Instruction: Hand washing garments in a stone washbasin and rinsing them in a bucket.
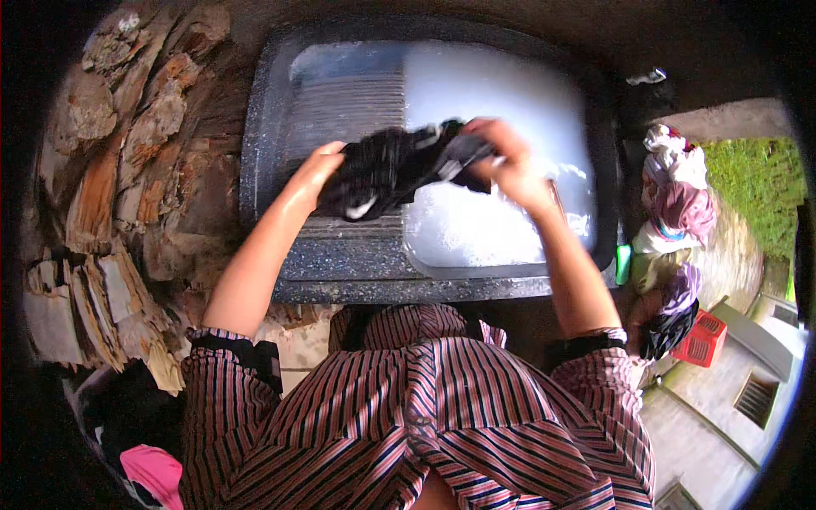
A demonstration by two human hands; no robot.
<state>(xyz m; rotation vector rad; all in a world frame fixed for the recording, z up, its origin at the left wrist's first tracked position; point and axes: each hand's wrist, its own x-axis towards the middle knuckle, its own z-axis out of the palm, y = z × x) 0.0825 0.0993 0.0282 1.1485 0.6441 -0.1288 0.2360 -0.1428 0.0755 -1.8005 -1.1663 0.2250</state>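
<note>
Between my two hands is a dark, wet-looking garment (387, 170) with small white patches, held over a speckled dark stone laundry sink (340, 259). My left hand (319, 174) is closed on its left end, above the ribbed washboard (340, 102) side. Gripping the bunched right end, my right hand (510, 166) is over the basin and smeared by motion. Cloudy, whitish soapy water (501, 229) with foam fills the right-hand basin. The exact kind of garment cannot be made out.
Split wood and bark (93, 170) are piled along the left. Right of the sink stand a green bottle (623, 264) and a heap of light and pink clothes (680, 195). Farther right sits a red plastic basket (701, 338). Pink cloth (153, 474) lies at lower left.
</note>
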